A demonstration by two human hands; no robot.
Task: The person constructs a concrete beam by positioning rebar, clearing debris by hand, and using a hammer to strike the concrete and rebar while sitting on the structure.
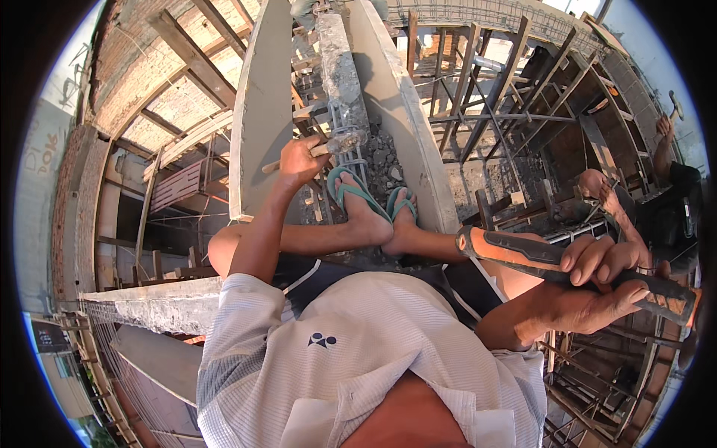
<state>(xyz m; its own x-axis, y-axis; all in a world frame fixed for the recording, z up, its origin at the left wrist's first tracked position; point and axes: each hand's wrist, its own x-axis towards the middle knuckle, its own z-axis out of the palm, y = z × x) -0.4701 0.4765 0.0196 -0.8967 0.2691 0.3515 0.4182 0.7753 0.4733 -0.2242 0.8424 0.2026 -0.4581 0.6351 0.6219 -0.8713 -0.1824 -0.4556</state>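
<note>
Head view showed the left hand (302, 160) with fingers wrapped round a hammer (345, 142), its handle slanting across the concrete beam's (341, 67) line, its head rightward, over steel bars (337, 116); the right hand (597, 287), farther from the beam, clasped an orange-and-black tool (515, 251).

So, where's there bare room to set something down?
The rough concrete strip looks bare on top beyond the hammer in the left hand, between the grey side panels. Nearer in it's crowded: exposed rebar, loose rubble and sandalled feet.
</note>
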